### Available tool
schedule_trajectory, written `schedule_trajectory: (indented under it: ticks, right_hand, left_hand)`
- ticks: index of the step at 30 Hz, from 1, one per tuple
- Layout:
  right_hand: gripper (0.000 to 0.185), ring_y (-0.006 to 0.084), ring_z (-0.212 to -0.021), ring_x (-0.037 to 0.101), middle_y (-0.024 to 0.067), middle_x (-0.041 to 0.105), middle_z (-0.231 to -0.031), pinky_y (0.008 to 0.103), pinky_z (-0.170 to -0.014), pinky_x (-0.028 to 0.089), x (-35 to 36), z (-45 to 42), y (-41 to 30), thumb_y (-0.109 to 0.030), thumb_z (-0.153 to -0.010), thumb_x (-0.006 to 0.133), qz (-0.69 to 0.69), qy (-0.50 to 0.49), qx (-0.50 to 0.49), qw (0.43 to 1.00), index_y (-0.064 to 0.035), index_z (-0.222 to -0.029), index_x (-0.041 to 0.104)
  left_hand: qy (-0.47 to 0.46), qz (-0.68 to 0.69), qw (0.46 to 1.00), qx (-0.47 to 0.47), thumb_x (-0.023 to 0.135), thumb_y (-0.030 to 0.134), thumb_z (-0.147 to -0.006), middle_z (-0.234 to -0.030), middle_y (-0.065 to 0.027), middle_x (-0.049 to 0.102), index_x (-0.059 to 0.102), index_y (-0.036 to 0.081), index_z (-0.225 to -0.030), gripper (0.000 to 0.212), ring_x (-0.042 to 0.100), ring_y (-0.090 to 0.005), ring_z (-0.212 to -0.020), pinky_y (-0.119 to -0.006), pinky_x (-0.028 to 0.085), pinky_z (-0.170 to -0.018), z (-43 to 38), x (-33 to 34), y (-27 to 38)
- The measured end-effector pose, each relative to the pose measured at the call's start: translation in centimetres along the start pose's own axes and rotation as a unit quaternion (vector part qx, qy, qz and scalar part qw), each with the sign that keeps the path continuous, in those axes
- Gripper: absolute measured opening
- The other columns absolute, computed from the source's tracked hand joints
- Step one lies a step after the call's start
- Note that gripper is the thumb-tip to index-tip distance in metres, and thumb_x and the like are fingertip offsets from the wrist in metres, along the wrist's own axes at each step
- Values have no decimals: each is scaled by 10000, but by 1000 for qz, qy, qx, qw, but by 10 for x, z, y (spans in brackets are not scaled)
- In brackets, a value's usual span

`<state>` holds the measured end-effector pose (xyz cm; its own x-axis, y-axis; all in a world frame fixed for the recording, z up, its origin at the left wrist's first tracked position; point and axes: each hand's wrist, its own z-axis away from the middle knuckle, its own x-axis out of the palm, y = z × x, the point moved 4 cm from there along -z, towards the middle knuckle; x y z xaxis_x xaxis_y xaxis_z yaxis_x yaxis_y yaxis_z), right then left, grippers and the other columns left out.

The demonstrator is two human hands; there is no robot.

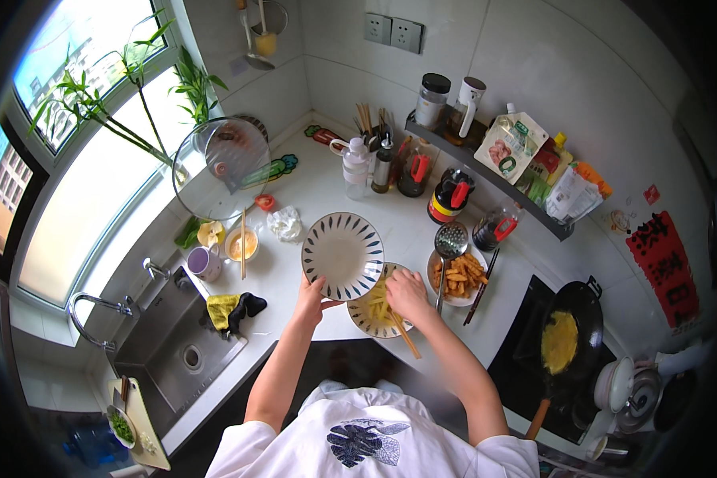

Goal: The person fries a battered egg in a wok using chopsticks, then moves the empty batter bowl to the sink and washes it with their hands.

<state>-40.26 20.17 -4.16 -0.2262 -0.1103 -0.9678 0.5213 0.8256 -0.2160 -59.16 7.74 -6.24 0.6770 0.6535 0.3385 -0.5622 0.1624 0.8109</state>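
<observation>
My left hand (312, 300) grips a round plate (342, 254) by its lower left rim, thumb on top. Dark leaf-like marks ring this plate, and nothing lies on it. Partly beneath it stands a similar patterned plate (364, 322) with pale yellow strips of food (377, 303). My right hand (407, 294) is over the right side of that second plate, fingers curled down at the strips; whether they hold anything is hidden. A pair of wooden chopsticks (407, 340) sticks out below this hand over the plate's edge.
Right of my hands, a plate of browned strips (463, 276) carries a skimmer (451, 242). Farther right, a wok (585, 334) with yellow egg-like food sits on the cooktop (517, 358). Left are a bowl with chopsticks (252, 246), a purple mug (204, 263) and the sink (173, 334).
</observation>
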Motion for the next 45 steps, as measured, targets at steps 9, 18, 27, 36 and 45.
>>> schedule_trajectory:
  ticks: [9, 18, 27, 36, 45]
  right_hand:
    - [338, 364, -748, 608, 130, 640, -789, 427, -658, 478, -50, -19, 4, -310, -923, 586, -307, 52, 89, 946, 0, -788, 572]
    - [346, 202, -586, 629, 139, 641, -734, 325, -529, 520, 23, -56, -105, -264, -936, 491, -520, -169, 69, 834, 46, -1037, 604]
    - [351, 158, -587, 616, 86, 662, -771, 283, -500, 502, 79, -87, -319, -286, -973, 447, -569, -346, 26, 745, 16, -941, 622]
    - [388, 320, -977, 610, 170, 618, -1088, 375, -874, 483, 172, -174, -579, -319, -971, 508, -400, -137, -274, 864, -30, -1221, 582]
    - [334, 282, -1150, 528, 81, 563, -1251, 388, -927, 477, 233, -265, -704, -83, -868, 518, -164, -31, -414, 895, -119, -1184, 620]
  left_hand:
    - [-9, 198, 975, -103, 454, 228, -984, -1132, -219, 621, 415, 24, -1284, 365, 664, -350, -974, -492, 578, -828, 36, -29, -23]
    - [43, 260, 964, -26, 512, 295, -964, -1278, -153, 572, 434, 59, -1326, 440, 597, -331, -1135, -562, 514, -896, 127, -94, -21]
    - [117, 364, 915, 129, 523, 431, -912, -1334, -122, 540, 426, 98, -1379, 582, 543, -309, -1215, -516, 478, -968, 208, -274, 17]
    - [286, 381, 865, 158, 503, 392, -954, -1325, -113, 542, 431, 93, -1368, 515, 533, -286, -1215, -492, 476, -971, 287, -478, 23]
    - [243, 460, 843, 137, 575, 360, -937, -1304, -100, 551, 445, 115, -1347, 495, 552, -283, -1190, -517, 487, -951, 292, -529, 18]
